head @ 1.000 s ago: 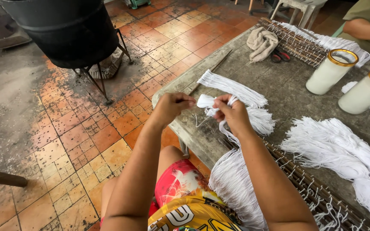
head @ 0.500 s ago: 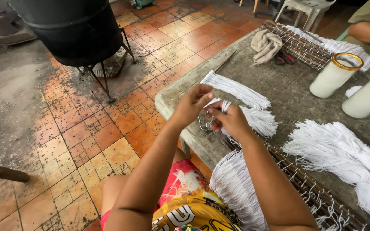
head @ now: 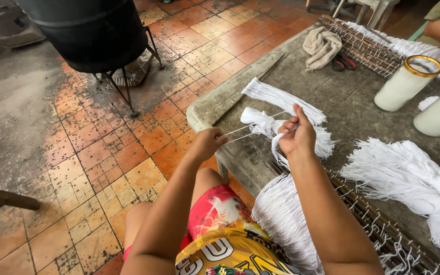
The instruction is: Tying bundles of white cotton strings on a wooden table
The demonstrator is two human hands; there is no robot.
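Hands (head: 207,144) (head: 296,135) pinch taut thin white string (head: 240,131).

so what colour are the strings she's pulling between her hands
White, plain with no pattern: the strings stretched between the left hand and right hand, in the head view.

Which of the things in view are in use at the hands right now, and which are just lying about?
In use:
left hand and right hand, pulling white strings taut between them
string bundle on the table

Lying about:
two white cylinders
grey cloth
scissors
black drum
loose string heap
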